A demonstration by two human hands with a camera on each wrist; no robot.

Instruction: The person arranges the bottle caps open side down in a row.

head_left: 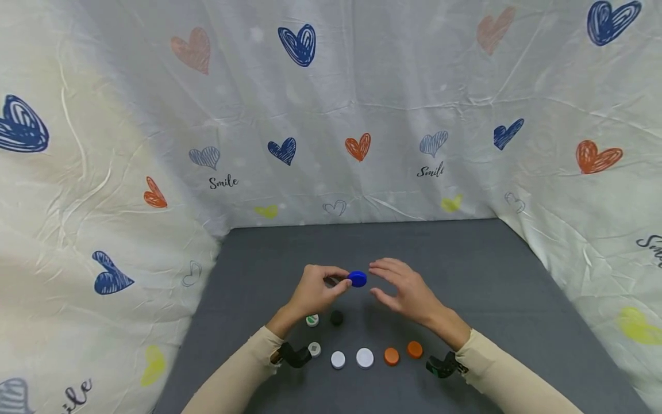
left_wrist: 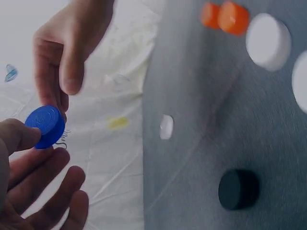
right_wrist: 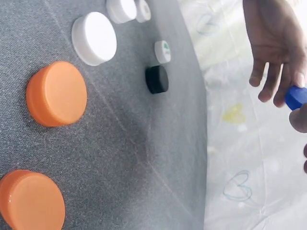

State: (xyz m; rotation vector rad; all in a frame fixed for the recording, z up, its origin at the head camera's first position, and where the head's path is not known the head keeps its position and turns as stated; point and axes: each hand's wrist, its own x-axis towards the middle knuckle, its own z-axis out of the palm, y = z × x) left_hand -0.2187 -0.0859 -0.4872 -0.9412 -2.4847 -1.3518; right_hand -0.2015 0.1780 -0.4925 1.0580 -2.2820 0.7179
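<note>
A round blue bottle cap [head_left: 357, 279] is held up above the grey table. My left hand [head_left: 319, 289] pinches it at its edge between thumb and fingers; in the left wrist view the thumb lies on the face of the cap [left_wrist: 45, 125] and the other fingers spread below. Just to the right, my right hand [head_left: 405, 290] is raised with fingers stretched toward the cap and thumb apart. A small gap separates them in the head view. Only the fingertips of my right hand [right_wrist: 300, 120] show at the edge of the right wrist view.
Below the hands lie a black cap [head_left: 337, 317] and a white-and-green cap [head_left: 312, 320]. A nearer row holds a marked white cap [head_left: 314, 349], two plain white caps [head_left: 364, 358] and two orange caps [head_left: 391, 356]. Heart-printed cloth [head_left: 320, 115] encloses the grey table [head_left: 289, 247].
</note>
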